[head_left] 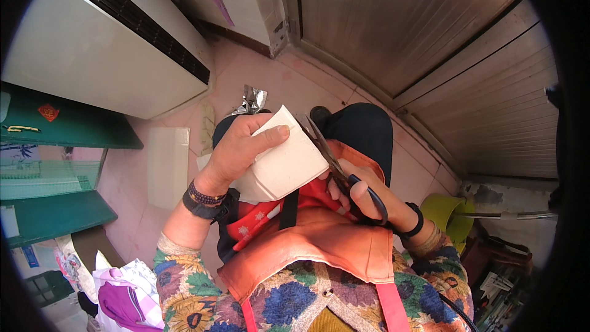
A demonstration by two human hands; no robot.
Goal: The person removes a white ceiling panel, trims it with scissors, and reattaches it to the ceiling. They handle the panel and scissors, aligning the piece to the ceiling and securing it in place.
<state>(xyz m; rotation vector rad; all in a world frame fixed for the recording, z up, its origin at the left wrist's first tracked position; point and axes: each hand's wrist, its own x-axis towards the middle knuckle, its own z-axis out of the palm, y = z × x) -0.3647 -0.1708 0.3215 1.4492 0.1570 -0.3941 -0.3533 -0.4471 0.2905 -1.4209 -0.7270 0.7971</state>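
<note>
My left hand [236,150] grips a folded piece of white card [289,169], thumb on its upper face and fingers beneath. The card is held tilted above my lap. In my right hand [364,192] is a pair of scissors [327,150] with dark blue handles, the fingers wrapped through and round them. The blades point up and away, close along the card's right edge. Whether they touch the card I cannot tell. An orange apron [319,240] covers my lap, with a red patterned cloth [249,224] showing below the card.
Crumpled silver foil [251,98] lies on the pink tiled floor beyond my knees. A flat pale board [168,166] is on the floor at left, near green shelves [61,215] and a tall white appliance [104,43]. Metal panels [405,18] stand ahead; a yellow-green bin [439,209] is at right.
</note>
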